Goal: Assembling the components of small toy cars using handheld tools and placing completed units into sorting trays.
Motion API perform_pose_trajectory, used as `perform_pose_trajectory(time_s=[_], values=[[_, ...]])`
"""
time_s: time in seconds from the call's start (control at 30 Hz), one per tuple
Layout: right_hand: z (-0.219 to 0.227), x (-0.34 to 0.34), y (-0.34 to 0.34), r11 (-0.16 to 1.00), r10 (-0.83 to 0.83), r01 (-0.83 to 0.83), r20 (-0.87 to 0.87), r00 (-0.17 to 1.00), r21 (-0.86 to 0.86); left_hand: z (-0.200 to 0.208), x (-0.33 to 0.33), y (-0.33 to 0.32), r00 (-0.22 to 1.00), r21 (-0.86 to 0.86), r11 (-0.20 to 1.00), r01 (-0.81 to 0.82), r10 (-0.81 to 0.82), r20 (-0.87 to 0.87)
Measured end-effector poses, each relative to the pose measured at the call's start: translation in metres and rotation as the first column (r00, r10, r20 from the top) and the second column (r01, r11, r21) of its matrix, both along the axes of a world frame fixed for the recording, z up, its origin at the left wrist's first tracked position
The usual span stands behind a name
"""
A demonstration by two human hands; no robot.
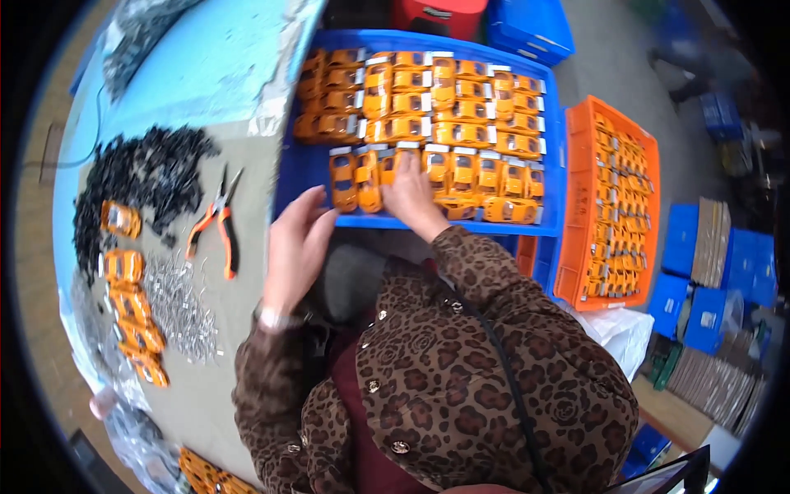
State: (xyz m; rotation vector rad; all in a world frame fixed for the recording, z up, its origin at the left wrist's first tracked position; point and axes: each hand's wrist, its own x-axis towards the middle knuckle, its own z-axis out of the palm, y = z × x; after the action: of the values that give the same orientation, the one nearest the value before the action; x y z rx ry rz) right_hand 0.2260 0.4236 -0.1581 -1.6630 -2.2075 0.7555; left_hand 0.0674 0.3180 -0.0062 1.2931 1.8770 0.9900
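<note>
Inside the blue tray, my right hand is over the front row, with its fingers closed about an orange toy car that it partly covers. Other orange toy cars stand packed in rows around it, many with a pale strip at one end. My left hand is just outside the tray's left front corner, thumb apart from the fingers, and holds nothing. Pliers with orange and black handles lie on the table to its left, jaws apart.
On the table are a heap of black plastic parts, a scatter of small metal pieces and a line of orange toy cars. An orange crate of cars stands at right. Blue bins and a red container sit beyond the tray.
</note>
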Motion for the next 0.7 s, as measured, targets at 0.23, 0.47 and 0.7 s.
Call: perform_pose_trajectory(time_s=[0.23,0.47,0.7], values=[[0.003,0.003,0.004,0.998,-0.061,0.064,-0.273,0.96,0.004,-0.207,-0.031,0.099,0.954,-0.494,0.861,-0.123,-0.035,-0.299],[-0.014,-0.012,-0.002,0.979,-0.157,0.11,-0.294,0.943,-0.169,-0.254,-0.065,0.094,0.909,-0.497,0.866,-0.045,0.242,0.34],[-0.056,0.002,0.022,0.973,-0.222,0.111,-0.676,0.703,-0.204,-0.186,-0.026,0.108,0.575,-0.42,0.907,0.036,0.325,0.751]])
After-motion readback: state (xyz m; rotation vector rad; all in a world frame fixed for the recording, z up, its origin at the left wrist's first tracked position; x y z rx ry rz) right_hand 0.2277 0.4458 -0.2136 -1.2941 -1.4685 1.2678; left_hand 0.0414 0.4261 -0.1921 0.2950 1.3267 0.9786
